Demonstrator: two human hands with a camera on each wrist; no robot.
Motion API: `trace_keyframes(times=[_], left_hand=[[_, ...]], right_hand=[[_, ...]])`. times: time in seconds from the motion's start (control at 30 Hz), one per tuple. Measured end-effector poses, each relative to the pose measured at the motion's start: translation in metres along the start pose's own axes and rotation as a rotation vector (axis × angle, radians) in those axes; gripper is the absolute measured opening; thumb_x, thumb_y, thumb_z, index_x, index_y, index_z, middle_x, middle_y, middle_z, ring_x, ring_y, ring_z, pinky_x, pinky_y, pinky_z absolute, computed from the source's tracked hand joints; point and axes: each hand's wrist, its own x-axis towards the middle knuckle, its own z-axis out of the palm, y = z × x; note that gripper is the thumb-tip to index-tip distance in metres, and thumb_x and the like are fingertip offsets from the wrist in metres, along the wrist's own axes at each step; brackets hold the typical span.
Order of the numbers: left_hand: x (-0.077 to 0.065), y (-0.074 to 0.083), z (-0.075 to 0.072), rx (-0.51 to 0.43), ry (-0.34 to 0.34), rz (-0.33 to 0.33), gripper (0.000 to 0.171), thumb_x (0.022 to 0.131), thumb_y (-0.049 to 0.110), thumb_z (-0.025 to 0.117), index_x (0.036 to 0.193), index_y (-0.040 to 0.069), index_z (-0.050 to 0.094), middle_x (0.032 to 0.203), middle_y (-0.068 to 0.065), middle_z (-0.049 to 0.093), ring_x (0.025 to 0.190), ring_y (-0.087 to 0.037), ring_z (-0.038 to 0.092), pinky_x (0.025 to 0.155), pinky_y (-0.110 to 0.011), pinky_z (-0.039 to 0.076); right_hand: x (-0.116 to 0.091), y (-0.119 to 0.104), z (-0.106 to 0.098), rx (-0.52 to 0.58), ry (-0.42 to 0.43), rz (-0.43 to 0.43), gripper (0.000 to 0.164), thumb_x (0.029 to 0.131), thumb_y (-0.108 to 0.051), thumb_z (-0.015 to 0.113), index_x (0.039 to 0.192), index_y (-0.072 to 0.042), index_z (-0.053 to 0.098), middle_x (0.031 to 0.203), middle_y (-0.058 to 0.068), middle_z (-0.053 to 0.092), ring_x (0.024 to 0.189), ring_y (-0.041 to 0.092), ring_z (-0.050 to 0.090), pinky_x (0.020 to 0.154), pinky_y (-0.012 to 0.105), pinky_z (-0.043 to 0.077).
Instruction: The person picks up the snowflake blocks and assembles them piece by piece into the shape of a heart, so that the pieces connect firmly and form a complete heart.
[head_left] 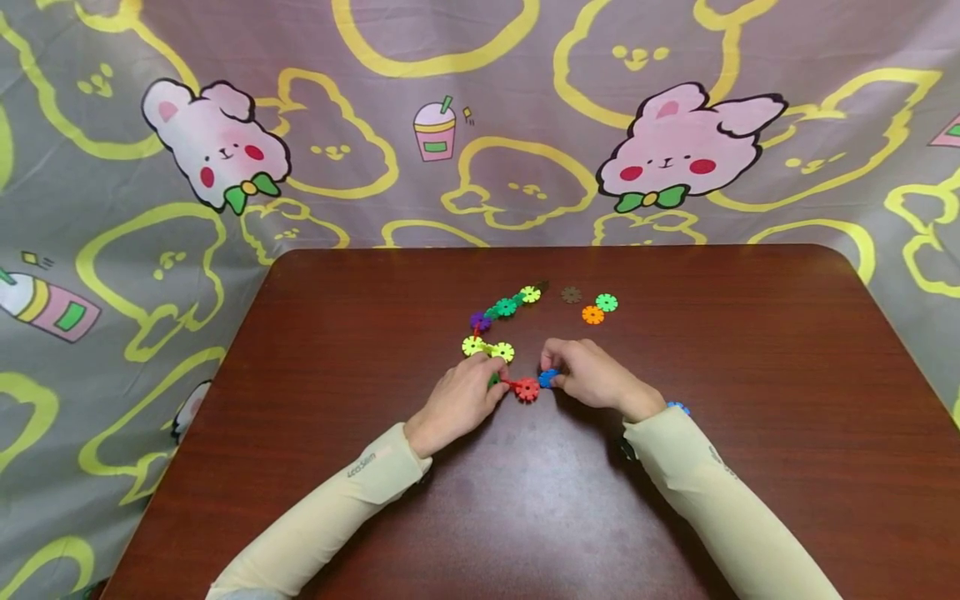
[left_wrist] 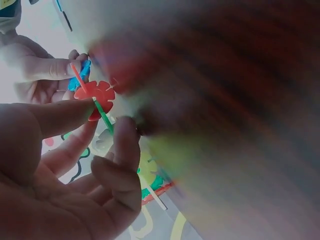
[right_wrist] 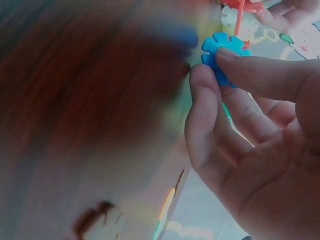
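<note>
Flat notched plastic discs, like snowflake building discs, are slotted into a curved chain on the table. My left hand (head_left: 461, 398) pinches the chain near its front end, thumb on a red disc (left_wrist: 102, 95). A green disc (left_wrist: 104, 116) stands edge-on beside that thumb, and another red disc (head_left: 527, 389) faces up to the right. My right hand (head_left: 596, 375) pinches a blue disc (right_wrist: 216, 52) between thumb and index finger. The blue disc is close to the red end of the chain.
Behind my left hand the chain runs on through yellow discs (head_left: 502, 352), a purple disc (head_left: 480, 321) and green discs (head_left: 506, 307). Loose brown (head_left: 572, 295), orange (head_left: 593, 315) and light green discs (head_left: 607, 302) lie farther back. Another blue disc (head_left: 678, 407) shows beside my right wrist.
</note>
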Motion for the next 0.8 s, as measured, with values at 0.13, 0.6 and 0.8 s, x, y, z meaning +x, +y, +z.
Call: trace_keyframes(times=[0.13,0.6,0.8], left_hand=[[0.0,0.001,0.0,-0.023,-0.008,-0.001,0.005,0.091,0.017,0.065,0.093,0.013,0.063,0.088,-0.003,0.058,0.07,-0.014,0.05,0.06,-0.029,0.045],[-0.003,0.007,0.0,-0.024,-0.064,-0.033,0.035,0.081,0.035,0.077,0.1,0.014,0.057,0.091,-0.002,0.05,0.064,-0.016,0.049,0.052,-0.027,0.04],[-0.003,0.012,0.003,0.071,-0.049,-0.037,0.045,0.078,0.048,0.077,0.104,0.017,0.058,0.092,-0.004,0.048,0.055,-0.015,0.048,0.045,-0.028,0.037]], right_hand=[[0.002,-0.001,0.001,0.011,-0.009,-0.007,0.018,0.083,0.0,0.069,0.086,-0.013,0.058,0.08,-0.002,0.067,0.075,0.014,0.057,0.072,0.031,0.047],[0.003,0.0,0.002,0.036,-0.019,-0.005,0.018,0.085,-0.001,0.069,0.083,-0.014,0.056,0.078,-0.002,0.065,0.073,0.013,0.055,0.072,0.03,0.045],[0.004,0.0,0.004,0.048,-0.025,-0.023,0.018,0.084,-0.002,0.07,0.083,-0.014,0.057,0.078,-0.003,0.066,0.074,0.011,0.056,0.072,0.029,0.045]])
